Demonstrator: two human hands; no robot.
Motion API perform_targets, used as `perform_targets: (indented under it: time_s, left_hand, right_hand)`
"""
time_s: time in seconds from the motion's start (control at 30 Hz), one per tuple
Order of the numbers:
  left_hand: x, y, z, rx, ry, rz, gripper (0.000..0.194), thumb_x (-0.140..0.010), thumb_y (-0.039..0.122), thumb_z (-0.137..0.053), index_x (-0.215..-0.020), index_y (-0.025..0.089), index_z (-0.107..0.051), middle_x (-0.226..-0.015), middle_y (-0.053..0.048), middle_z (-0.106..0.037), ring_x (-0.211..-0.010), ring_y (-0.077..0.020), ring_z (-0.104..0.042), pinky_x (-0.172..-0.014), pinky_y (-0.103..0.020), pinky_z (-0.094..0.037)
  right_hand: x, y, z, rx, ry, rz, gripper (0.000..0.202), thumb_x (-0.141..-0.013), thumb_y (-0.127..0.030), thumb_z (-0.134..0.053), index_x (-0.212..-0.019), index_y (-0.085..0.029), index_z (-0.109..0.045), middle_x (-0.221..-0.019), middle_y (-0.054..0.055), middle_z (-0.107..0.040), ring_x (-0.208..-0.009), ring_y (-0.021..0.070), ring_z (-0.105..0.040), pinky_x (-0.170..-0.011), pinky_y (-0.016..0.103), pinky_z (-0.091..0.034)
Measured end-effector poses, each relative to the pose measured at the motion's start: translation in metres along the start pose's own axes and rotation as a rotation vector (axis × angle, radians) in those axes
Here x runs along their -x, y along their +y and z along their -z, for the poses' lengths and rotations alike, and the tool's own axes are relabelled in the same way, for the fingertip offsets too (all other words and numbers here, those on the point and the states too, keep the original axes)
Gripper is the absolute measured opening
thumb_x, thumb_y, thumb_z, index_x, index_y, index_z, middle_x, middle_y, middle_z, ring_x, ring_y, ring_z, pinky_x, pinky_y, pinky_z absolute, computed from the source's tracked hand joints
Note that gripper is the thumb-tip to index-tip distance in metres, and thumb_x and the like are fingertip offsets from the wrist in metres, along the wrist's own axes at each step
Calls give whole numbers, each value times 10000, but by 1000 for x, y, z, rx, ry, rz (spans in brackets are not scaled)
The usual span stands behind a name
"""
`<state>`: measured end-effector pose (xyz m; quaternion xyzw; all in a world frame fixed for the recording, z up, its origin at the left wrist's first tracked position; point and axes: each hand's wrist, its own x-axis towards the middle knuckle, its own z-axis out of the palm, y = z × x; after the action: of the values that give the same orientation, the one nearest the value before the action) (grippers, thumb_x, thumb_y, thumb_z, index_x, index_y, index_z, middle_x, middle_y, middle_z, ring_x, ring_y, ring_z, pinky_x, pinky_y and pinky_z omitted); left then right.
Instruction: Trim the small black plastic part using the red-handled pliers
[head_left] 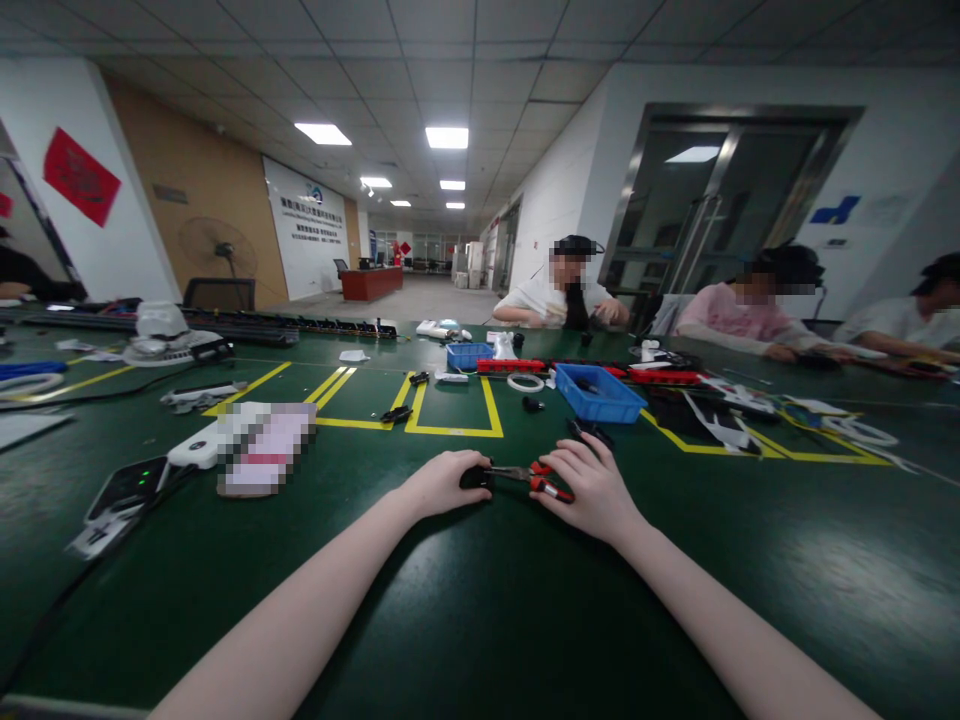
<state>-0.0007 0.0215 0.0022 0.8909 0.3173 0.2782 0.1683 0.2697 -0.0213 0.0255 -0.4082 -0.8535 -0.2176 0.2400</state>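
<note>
Near the middle of the green table, my left hand (442, 482) is closed around a small black part (476, 479), whose exact kind I cannot make out. My right hand (589, 485) grips a pair of needle-nose pliers (551, 487) by its red and black handles. The pliers' metal jaws (510, 472) point left and reach the black part at my left fingertips. Whether the jaws are clamped on it is too small to tell. Just beyond my right fingers lies a dark object, partly hidden.
A blue bin (600, 395) with dark pieces stands beyond my right hand, a smaller blue bin (469, 356) farther back. Small black parts (396, 414) lie by yellow tape outlines. To the left are a phone (266, 450) and a white device (196, 447). Several people sit across the table.
</note>
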Motion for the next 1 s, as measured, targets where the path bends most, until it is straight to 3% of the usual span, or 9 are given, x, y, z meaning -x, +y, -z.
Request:
perform_targets:
  time_s: [0.47,1.0]
  left_hand:
    - [2,1,0,-75,-25,20,455,-823,314,-684,-1259,234,-587,-1267,-55,-638,-1153,-236,-597,-1011,-367,-466]
    - [3,6,4,-131,-33,-18,425,-847,294,-662,-1260,229,-587,-1225,-71,-636,-1112,-228,-600,-969,-349,-491]
  right_hand:
    - [2,1,-3,-2,22,5,380,-829,-462,-614,-1123,-227,-663,-1053,89,-704,-1117,306,-582,-1075,547,-316]
    - [2,3,-3,101,11,94,390,-882,-428,-555,-1171,-183,-649,-1101,122,-701,-1146,292,-582,-1075,523,-331]
